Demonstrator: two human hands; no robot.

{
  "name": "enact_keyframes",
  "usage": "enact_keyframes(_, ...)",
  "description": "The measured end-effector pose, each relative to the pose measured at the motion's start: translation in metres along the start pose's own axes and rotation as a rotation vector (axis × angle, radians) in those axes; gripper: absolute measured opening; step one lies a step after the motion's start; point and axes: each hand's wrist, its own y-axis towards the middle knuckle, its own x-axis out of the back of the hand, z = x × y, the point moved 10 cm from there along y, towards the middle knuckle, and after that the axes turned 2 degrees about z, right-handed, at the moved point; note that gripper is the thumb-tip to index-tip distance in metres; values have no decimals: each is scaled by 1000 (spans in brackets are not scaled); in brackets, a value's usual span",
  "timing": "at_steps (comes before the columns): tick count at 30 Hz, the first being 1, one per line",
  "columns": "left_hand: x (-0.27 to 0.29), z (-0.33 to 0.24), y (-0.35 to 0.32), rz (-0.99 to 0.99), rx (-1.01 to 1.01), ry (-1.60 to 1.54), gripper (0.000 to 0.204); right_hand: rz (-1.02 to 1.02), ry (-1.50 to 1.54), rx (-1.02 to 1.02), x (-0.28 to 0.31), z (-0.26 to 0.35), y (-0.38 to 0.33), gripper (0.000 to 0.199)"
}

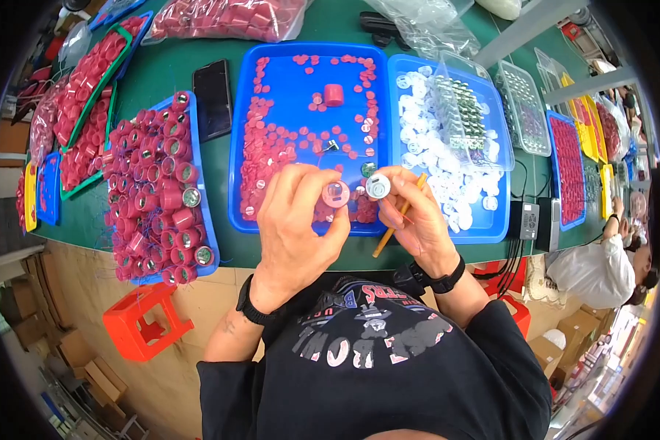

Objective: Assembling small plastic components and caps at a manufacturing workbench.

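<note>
My left hand (301, 213) is closed, pinching a pink round disc (336, 194) with a dark slot between thumb and forefinger. Close beside it, my right hand (418, 216) grips a white round disc (378, 186) with a slot at its fingertips. A yellow-brown stick (386, 240) also runs through the right hand, slanting down. Both hands are over the near edge of a blue tray (237, 147) that holds many small red discs and a red cylindrical cap (334, 94). A small metal-and-black part (331, 145) lies among the discs.
To the right, a blue tray (501, 227) holds white discs, with a clear tray of green circuit boards (466, 110) on top. At left are a tray of red wired cups (154, 191) and a phone (212, 99). A red stool (147, 323) stands below; another person (594, 268) sits far right.
</note>
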Motion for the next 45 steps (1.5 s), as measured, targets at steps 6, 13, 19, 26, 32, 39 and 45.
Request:
enact_keyframes(6, 3, 38, -24, -96, 140, -447, 33, 17, 75, -98, -22, -28, 6, 15)
enact_keyframes(13, 9, 68, -45, -184, 336, -632, 37, -43, 6, -158, -30, -36, 7, 14)
enact_keyframes(19, 25, 37, -46, -258, -38, -256, 49, -4, -92, -161, -30, -50, 4, 18)
enact_keyframes(26, 18, 36, -50, -255, -55, -295, 46, 45, 65, -219, -33, -62, 1, 13)
enact_keyframes(32, 21, 26, -54, -318, -69, -158, 46, 87, 107, -302, -36, -75, -5, 10)
enact_keyframes(39, 24, 20, -55, -302, -34, -208, 43, 151, 157, -322, -36, -78, -8, 9)
enact_keyframes(45, 23, 24, -59, -342, 3, -269, 42, 179, 141, -255, -36, -75, -8, 9)
